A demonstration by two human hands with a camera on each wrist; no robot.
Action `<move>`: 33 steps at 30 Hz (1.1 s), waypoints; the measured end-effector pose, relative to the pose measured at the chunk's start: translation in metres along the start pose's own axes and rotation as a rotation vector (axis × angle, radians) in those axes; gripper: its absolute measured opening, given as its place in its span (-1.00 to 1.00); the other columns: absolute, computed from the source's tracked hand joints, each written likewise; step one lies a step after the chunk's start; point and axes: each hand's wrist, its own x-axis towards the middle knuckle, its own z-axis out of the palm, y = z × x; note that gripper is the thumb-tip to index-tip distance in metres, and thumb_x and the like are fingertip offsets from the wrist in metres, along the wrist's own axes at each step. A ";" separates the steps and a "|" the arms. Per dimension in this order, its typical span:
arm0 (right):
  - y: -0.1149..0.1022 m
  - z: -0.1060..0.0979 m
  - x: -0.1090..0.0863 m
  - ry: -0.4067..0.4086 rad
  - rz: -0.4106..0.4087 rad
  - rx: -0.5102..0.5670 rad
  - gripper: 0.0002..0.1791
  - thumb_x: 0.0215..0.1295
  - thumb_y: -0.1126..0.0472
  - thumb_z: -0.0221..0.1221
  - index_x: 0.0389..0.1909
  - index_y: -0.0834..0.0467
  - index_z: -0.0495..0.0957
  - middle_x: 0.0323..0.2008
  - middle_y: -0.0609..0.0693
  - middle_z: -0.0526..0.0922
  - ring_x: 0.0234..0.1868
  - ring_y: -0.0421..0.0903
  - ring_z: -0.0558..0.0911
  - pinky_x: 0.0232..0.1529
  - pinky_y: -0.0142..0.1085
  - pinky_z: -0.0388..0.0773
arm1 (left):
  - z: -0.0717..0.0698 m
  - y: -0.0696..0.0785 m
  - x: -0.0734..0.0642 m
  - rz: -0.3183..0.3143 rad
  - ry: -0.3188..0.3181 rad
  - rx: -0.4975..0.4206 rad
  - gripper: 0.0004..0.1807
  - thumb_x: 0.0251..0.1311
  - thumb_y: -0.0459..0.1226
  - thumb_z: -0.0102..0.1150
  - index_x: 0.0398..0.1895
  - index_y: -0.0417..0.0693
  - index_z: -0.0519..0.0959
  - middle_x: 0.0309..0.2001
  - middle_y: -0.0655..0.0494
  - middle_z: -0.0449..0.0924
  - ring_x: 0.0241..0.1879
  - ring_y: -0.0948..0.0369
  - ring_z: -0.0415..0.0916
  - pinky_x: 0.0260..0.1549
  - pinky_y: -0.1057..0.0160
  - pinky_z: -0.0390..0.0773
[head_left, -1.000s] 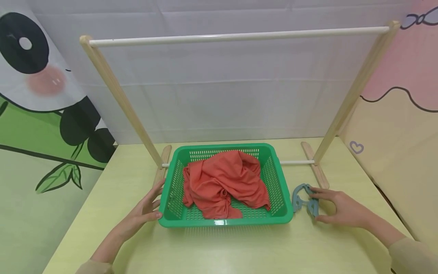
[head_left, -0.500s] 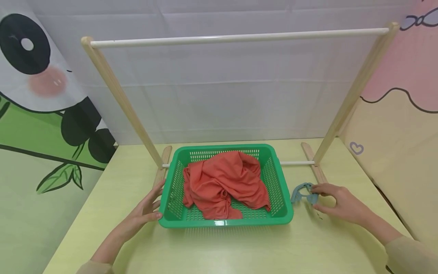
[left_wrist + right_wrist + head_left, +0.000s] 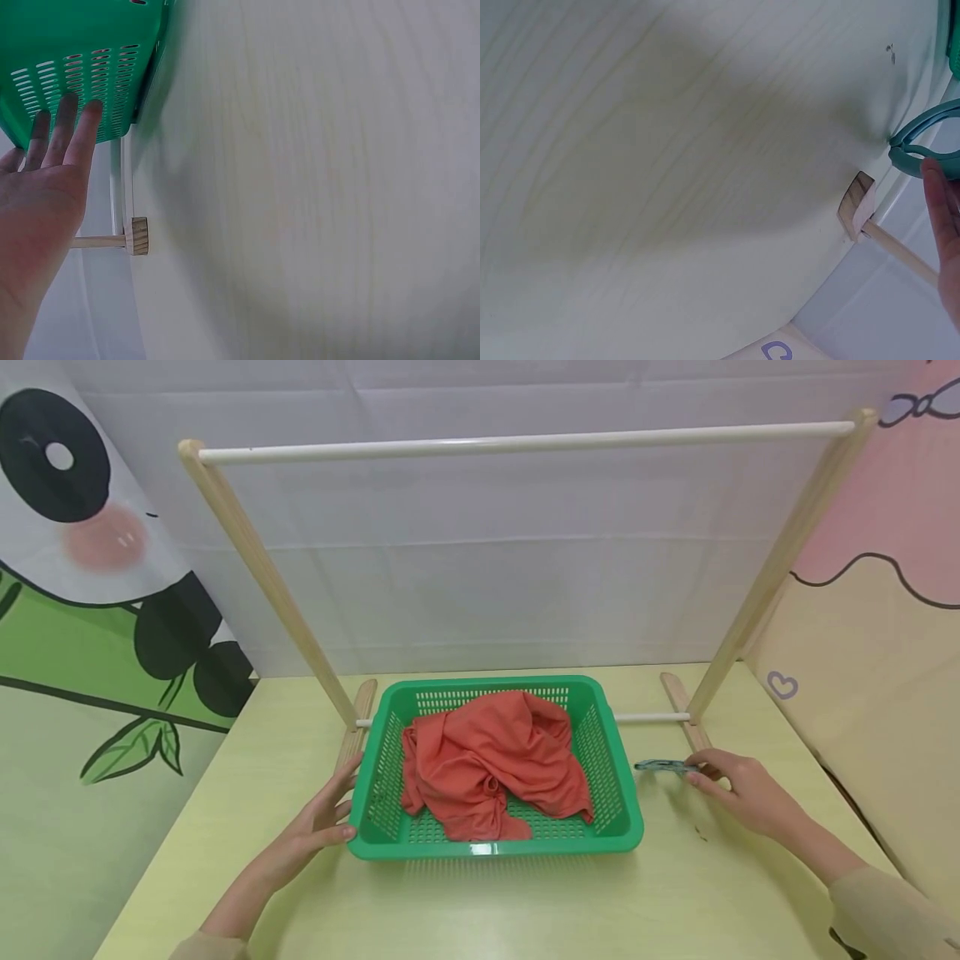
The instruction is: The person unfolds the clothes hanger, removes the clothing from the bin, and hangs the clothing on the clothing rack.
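Note:
A green plastic basket (image 3: 495, 850) stands mid-table with a crumpled red cloth garment (image 3: 491, 747) inside. My left hand (image 3: 311, 827) rests against the basket's left side. In the left wrist view, the fingers of that hand (image 3: 45, 195) lie straight along the perforated wall (image 3: 82, 34). To the basket's right, my right hand (image 3: 742, 789) pinches a small blue-grey folding hanger (image 3: 660, 766) between thumb and fingers, raised off the table and seen edge-on from above. The right wrist view shows part of the looped hanger (image 3: 911, 163) above the fingertips; the rest is cut off.
A rack with wooden posts (image 3: 262, 568) and a white top bar (image 3: 525, 443) spans behind the basket. Its right wooden foot (image 3: 686, 710) lies near my right hand. A small dark mark (image 3: 701, 833) shows on the table. Printed cloth walls enclose the sides.
My right hand has taken hold of the hanger, lifted it from the table and tilted it from flat to edge-on, moving slightly away from me. The left hand and basket have stayed put.

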 end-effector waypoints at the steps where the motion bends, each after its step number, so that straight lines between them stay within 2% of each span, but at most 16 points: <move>1: 0.000 0.000 0.001 0.006 0.002 -0.002 -0.90 0.34 0.21 0.23 -0.16 0.09 0.62 -0.30 -0.13 0.73 -0.33 -0.40 0.63 -0.35 -0.27 0.59 | 0.000 0.000 0.000 0.000 -0.001 -0.003 -0.07 0.35 -0.24 0.06 0.61 0.23 -0.27 0.50 -0.23 -0.13 0.24 0.63 0.34 0.08 0.31 0.50; 7: 0.005 0.000 0.005 0.046 0.034 -0.031 -0.91 0.40 0.22 0.18 -0.18 0.10 0.62 -0.31 -0.07 0.75 -0.36 -0.37 0.62 -0.40 -0.33 0.55 | -0.001 -0.002 0.000 0.010 -0.016 -0.027 -0.07 0.35 -0.26 0.06 0.61 0.19 -0.28 0.45 0.11 0.03 0.27 0.57 0.36 0.09 0.34 0.50; 9: 0.007 0.001 0.006 0.051 0.044 -0.040 -0.92 0.40 0.22 0.17 -0.18 0.09 0.62 -0.34 -0.06 0.73 -0.39 -0.41 0.57 -0.41 -0.37 0.51 | -0.001 -0.003 0.000 0.008 -0.016 -0.026 -0.07 0.35 -0.27 0.06 0.61 0.20 -0.28 0.46 0.10 0.02 0.27 0.58 0.36 0.09 0.35 0.50; 14: 0.008 0.000 0.009 0.090 0.030 -0.060 -0.92 0.43 0.25 0.14 -0.24 0.11 0.60 -0.50 -0.12 0.60 -0.51 -0.44 0.35 -0.46 -0.41 0.35 | -0.001 -0.002 0.000 -0.005 -0.006 -0.017 -0.07 0.35 -0.27 0.05 0.61 0.21 -0.27 0.51 -0.18 -0.12 0.25 0.62 0.35 0.08 0.37 0.49; 18: 0.012 0.001 0.011 0.128 0.015 -0.077 -0.89 0.45 0.25 0.11 -0.30 0.13 0.57 -0.56 -0.13 0.54 -0.54 -0.42 0.30 -0.48 -0.42 0.30 | 0.000 -0.001 0.000 -0.005 -0.005 -0.015 -0.07 0.35 -0.26 0.05 0.61 0.21 -0.28 0.51 -0.28 -0.17 0.25 0.62 0.35 0.08 0.37 0.49; 22: 0.018 0.004 0.011 0.131 0.032 -0.082 -0.90 0.44 0.24 0.12 -0.29 0.11 0.56 -0.57 -0.13 0.53 -0.56 -0.42 0.28 -0.51 -0.43 0.27 | 0.000 -0.001 0.000 -0.004 -0.006 -0.016 -0.08 0.35 -0.27 0.04 0.61 0.21 -0.28 0.50 -0.21 -0.13 0.24 0.62 0.35 0.08 0.37 0.50; 26: 0.020 0.006 0.011 0.116 0.057 -0.062 -0.94 0.43 0.24 0.15 -0.23 0.11 0.58 -0.57 -0.12 0.50 -0.57 -0.41 0.25 -0.55 -0.45 0.23 | 0.000 -0.002 0.000 0.004 -0.009 -0.018 -0.08 0.36 -0.28 0.03 0.61 0.20 -0.28 0.48 0.02 -0.01 0.25 0.61 0.35 0.09 0.37 0.50; 28: 0.020 0.005 0.011 0.110 0.068 -0.048 -0.95 0.42 0.24 0.15 -0.22 0.11 0.58 -0.56 -0.10 0.54 -0.56 -0.41 0.31 -0.56 -0.45 0.26 | -0.001 -0.002 0.000 0.009 -0.013 -0.019 -0.08 0.36 -0.29 0.03 0.61 0.20 -0.28 0.45 0.14 0.03 0.26 0.60 0.35 0.09 0.37 0.50; 30: 0.019 0.005 0.011 0.110 0.068 -0.034 -0.94 0.41 0.26 0.16 -0.20 0.14 0.59 -0.50 -0.06 0.63 -0.55 -0.39 0.45 -0.55 -0.44 0.38 | -0.001 -0.003 0.000 0.016 -0.017 -0.022 -0.08 0.36 -0.29 0.02 0.61 0.19 -0.28 0.43 0.21 0.06 0.26 0.59 0.35 0.09 0.36 0.51; 33: 0.019 0.004 0.012 0.122 0.056 -0.026 -0.89 0.38 0.30 0.17 -0.12 0.18 0.57 -0.38 0.05 0.73 -0.49 -0.24 0.64 -0.49 -0.41 0.54 | -0.001 -0.004 0.000 0.023 -0.024 -0.027 -0.09 0.36 -0.30 0.01 0.61 0.18 -0.28 0.42 0.24 0.07 0.27 0.57 0.35 0.09 0.36 0.51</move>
